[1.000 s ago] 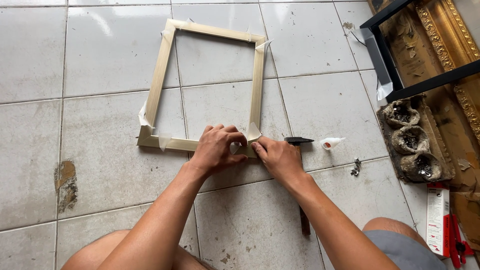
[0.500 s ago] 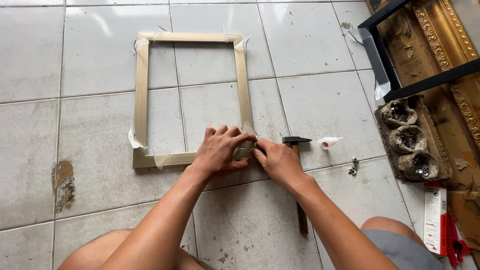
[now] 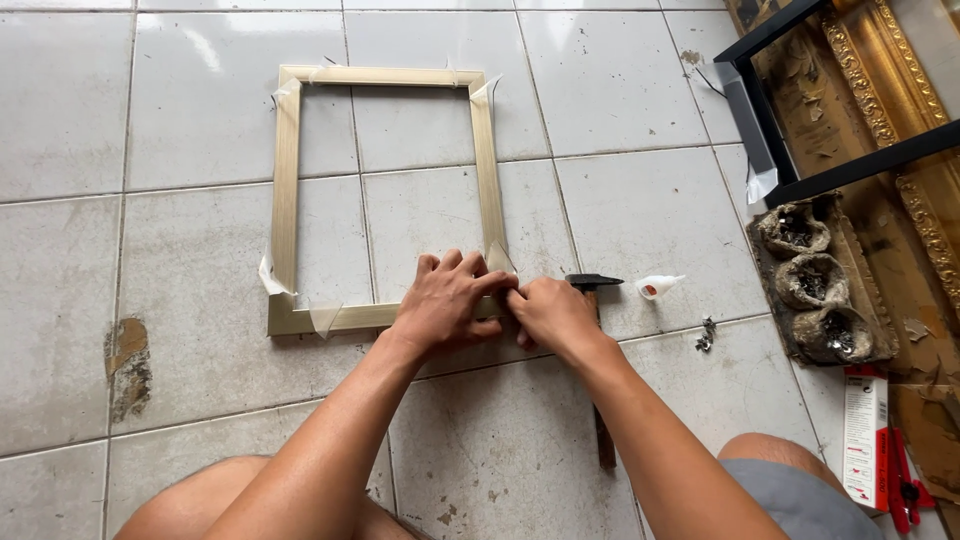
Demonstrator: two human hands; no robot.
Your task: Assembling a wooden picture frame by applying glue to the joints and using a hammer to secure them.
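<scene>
Lying flat on the pale tiled floor [image 3: 640, 200], a rectangular gold-coloured picture frame [image 3: 287, 190] is observed, with clear tape visible at each of its corners. The near right corner of the frame is covered by both hands. The left hand [image 3: 448, 302] is laid palm down over that corner, fingers bent and pressed onto the moulding. The right hand [image 3: 552, 315] is set just beside it, touching it, its fingertips pinched against the same corner; what exactly is gripped between them cannot be told, as the joint is hidden. A flap of tape is seen standing up just above the left hand's fingers.

A hammer [image 3: 595, 290] is noted on the floor directly right of the hands, its dark head near the right hand and its handle running back under the right forearm. A small white glue bottle with a red cap [image 3: 658, 288] lies just beyond the hammer head. A little heap of small metal pieces [image 3: 707, 335] is recorded further right. Ornate gilt mouldings [image 3: 880, 90] and a black frame [image 3: 790, 110] are stacked along the right edge. A chipped patch [image 3: 128, 365] is recorded in the tile at left.
</scene>
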